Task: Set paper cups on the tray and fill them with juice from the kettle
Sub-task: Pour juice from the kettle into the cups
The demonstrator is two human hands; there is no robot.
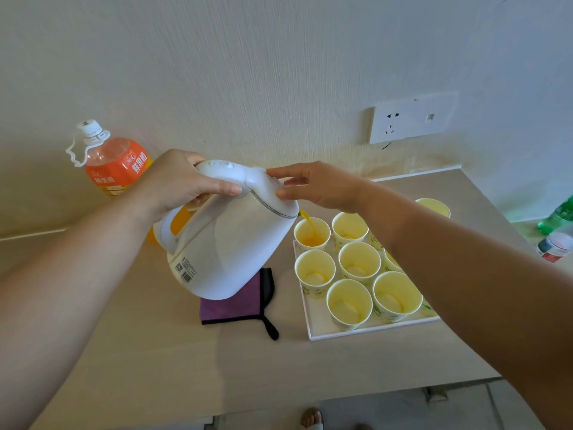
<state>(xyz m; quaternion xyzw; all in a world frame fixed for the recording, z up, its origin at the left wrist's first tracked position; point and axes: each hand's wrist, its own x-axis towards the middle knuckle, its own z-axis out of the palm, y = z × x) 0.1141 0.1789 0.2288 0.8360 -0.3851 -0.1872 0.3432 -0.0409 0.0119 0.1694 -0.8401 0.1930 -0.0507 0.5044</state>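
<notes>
My left hand [183, 181] grips the handle of a white kettle [235, 240], which is tilted to the right. Orange juice streams from its spout into the back-left paper cup [311, 234]. My right hand [313, 186] rests with straight fingers on the kettle's lid. Several pale yellow paper cups, such as one at the front [348, 302], stand upright on a white tray [313, 332]; my right forearm hides some of them. Another cup [434, 207] stands behind the arm, and I cannot tell whether it is on the tray.
An orange juice bottle [116, 164] stands at the back left against the wall. A purple cloth [238, 305] lies under the kettle. A green bottle [561, 215] and a small jar [555, 246] sit at the right. A wall socket [412, 119] is above the counter.
</notes>
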